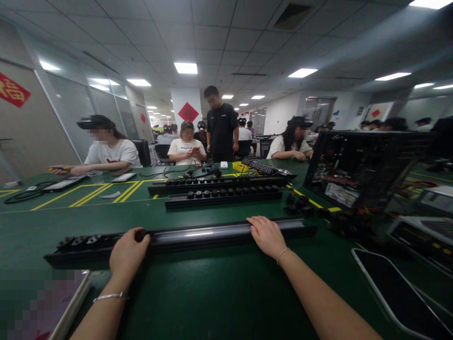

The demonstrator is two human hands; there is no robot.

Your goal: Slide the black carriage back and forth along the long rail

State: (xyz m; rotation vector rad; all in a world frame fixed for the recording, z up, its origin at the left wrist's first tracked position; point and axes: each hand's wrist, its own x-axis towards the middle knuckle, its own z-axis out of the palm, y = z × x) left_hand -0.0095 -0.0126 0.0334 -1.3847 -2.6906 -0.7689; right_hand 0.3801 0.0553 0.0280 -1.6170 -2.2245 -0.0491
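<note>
A long black channel-shaped rail [208, 233] lies across the green table in front of me, its inside shiny and bare along the middle. Several black socket modules [85, 241] sit in its left end. My left hand [129, 252] is closed at the last of these, thumb and fingers around a small black socket module [142, 234] at the rail, partly hidden by the hand. Farther right, my right hand [267, 236] grips the rail, its fingers together over the far edge and its thumb out of sight.
Two similar rails with sockets [222, 197] lie beyond. Loose black parts [297, 203] and an open computer case [354, 170] stand at right, near a phone [399, 288]. A blurred-out panel [46, 302] lies front left. Co-workers [109, 151] sit across the table; one person [222, 123] stands.
</note>
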